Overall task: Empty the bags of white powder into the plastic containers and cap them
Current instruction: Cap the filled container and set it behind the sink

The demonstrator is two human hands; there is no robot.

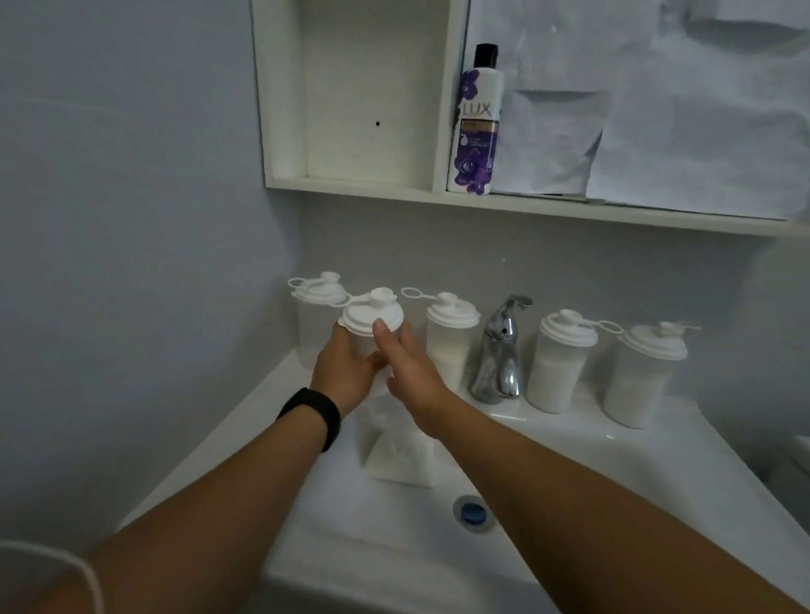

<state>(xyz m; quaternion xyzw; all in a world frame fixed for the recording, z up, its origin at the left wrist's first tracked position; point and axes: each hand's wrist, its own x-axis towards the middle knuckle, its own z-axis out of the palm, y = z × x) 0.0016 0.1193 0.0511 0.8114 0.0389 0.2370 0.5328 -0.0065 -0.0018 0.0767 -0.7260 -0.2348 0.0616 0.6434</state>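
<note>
Both hands on one capped container at the back left of the sink; a full bag waits below.

The left hand [345,375] curls round the body of the container [371,329]; the right hand [409,370] lies against its other side, fingers fairly straight, thumb up by the lid [372,315]. Judged step: fetching an unfilled container; next the lid must come off before pouring. The bag of powder [399,452] sits in the sink basin [568,495], directly under the wrists. Another container [316,311] stands close behind, a part-filled one [451,337] just beside, so lifting out needs care. The tap [501,348] and two more part-filled containers [560,359] [646,374] stand to the right; a soap bottle [473,124] is on the shelf [529,206].
</note>
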